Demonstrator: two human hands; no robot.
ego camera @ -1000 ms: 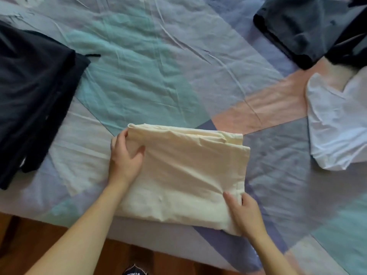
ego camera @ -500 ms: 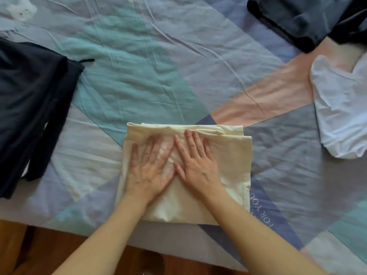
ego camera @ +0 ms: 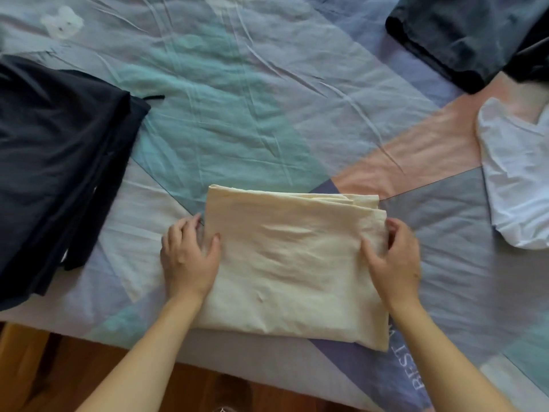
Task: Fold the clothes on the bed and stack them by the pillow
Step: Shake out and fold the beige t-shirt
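Patchwork bedding (ego camera: 267, 93) in teal, lilac, pink and grey covers the bed, and near its front edge lies a folded cream cloth (ego camera: 292, 263), a neat rectangle with its long axis running left to right and its layered fold edges showing along the far side and at the right end. Its near right corner lies close to the bed's front edge, above a strip of wood floor (ego camera: 74, 376). The left hand (ego camera: 190, 257) grasps the cloth's left end, thumb on top and fingers curled round the edge toward the underside; the right hand (ego camera: 395, 257) grips the right end the same way, thumb pressed on top and fingers wrapped over the stacked layers. Outward to the left, well apart from the cloth, a black garment (ego camera: 56, 168) lies spread, with a cord poking out at its far corner. At far right a dark folded garment (ego camera: 466, 34) sits at the frame's corner, with a rumpled white garment (ego camera: 520, 179) below it. Open bedding stretches beyond the cloth's far edge and on either side of it.
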